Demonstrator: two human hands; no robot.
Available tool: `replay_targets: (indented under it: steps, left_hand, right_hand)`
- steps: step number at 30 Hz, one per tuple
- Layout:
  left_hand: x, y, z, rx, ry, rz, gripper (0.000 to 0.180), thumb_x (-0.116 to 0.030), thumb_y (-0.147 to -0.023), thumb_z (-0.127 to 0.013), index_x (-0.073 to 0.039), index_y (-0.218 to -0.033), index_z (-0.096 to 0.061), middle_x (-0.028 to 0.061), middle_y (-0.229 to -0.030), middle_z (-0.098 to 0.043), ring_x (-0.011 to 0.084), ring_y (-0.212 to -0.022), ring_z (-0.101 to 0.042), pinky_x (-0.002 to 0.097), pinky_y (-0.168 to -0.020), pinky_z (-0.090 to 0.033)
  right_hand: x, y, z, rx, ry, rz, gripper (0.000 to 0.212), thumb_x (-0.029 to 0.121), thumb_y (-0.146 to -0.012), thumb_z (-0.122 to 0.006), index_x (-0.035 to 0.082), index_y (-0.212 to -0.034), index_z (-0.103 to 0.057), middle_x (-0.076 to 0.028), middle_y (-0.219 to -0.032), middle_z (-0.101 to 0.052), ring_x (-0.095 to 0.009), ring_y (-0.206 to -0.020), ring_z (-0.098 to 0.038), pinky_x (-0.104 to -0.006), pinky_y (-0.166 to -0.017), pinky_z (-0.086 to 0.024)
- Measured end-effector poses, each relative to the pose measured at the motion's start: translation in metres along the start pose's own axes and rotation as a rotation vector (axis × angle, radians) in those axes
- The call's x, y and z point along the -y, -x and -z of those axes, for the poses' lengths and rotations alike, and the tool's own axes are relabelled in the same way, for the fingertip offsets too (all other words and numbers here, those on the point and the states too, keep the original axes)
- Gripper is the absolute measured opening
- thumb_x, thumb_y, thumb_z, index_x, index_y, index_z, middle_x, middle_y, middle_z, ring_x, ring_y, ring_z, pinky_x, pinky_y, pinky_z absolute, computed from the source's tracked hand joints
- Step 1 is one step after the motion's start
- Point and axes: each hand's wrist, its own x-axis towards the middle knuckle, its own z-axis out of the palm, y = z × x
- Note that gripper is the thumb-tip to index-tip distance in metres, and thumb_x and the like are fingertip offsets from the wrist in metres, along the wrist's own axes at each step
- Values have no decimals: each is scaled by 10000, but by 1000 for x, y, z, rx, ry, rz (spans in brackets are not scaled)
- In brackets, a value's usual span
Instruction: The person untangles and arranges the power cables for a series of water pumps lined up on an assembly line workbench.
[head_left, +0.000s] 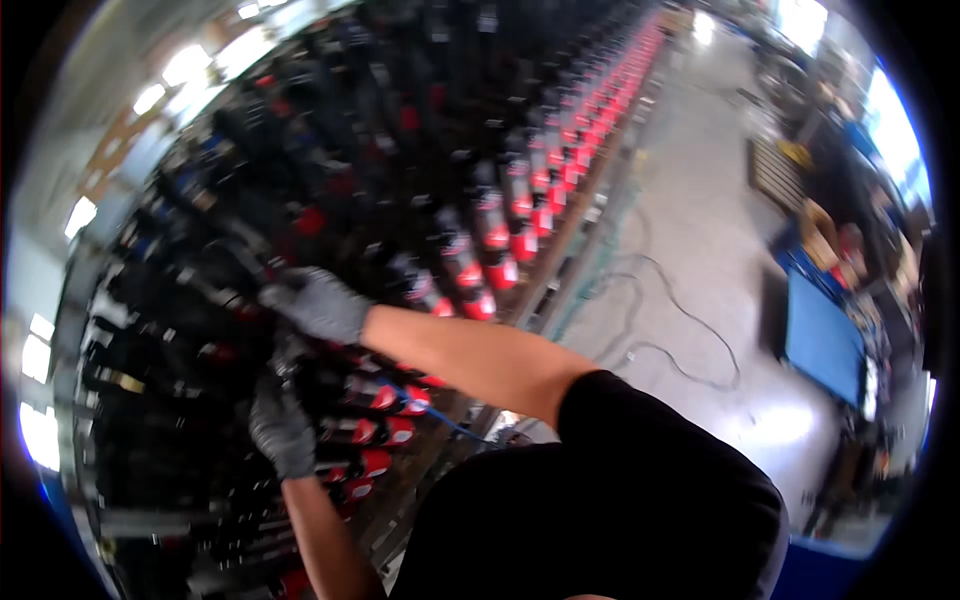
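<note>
Both my hands wear grey gloves and reach into a dense rack of dark, long cylindrical parts with red ends. My right hand (318, 303) comes in from the right, its fingers curled in among dark parts; what they hold, if anything, is too blurred to name. Just below it, my left hand (282, 425) points upward, fingertips beside a dark, shiny piece (287, 362). Motion smears those fingers, so their grip cannot be told. Close to my hands lie several cylinders with bright red ends (385, 397), and a thin blue hose or cord (450, 422) runs past them.
A long row of red-ended cylinders (523, 240) runs away to the far right along a rail (560, 285). Dark cables (690, 310) lie on the grey floor (690, 190). Farther right are a blue panel (825, 335), a slatted pallet (776, 176) and a cardboard box (818, 232).
</note>
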Motion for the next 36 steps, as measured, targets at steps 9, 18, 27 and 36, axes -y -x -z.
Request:
replay_targets:
  steps: [9,18,27,36]
  left_hand:
    - [-13,-14,11,15,57,2,209,-169,-890,-581,-60,-1031,-690,204,-876,-701,419,-833,-672,528,-756,-529]
    - [4,-11,28,148,260,-107,125,-109,-878,-594,-74,-965,-677,202,-865,-692,418,-820,-672,502,-712,-540]
    - [3,-8,31,101,398,-127,229,-13,-831,-538,-28,-993,-699,189,-772,-662,344,-708,-679,404,-675,-530]
    - [8,4,44,137,452,43,163,-21,-876,-569,-73,-979,-684,164,-819,-677,337,-774,-680,430,-700,-539]
  right_hand:
    - [17,17,-8,506,602,310,293,322,-983,-679,39,-1052,-711,-149,-934,-711,-324,-853,-696,-348,-826,-561]
    - [73,-34,11,153,144,-142,161,180,-974,-710,44,-1060,-714,9,-801,-663,-74,-747,-607,-254,-682,-506]
    - [31,-111,39,271,623,-460,320,296,-878,-779,37,-1057,-720,-82,-864,-688,-202,-746,-640,-371,-639,-520]
    - [26,-82,55,232,374,-486,274,345,-1016,-622,88,-1105,-649,-17,-798,-672,-102,-486,-524,-271,-408,-391]
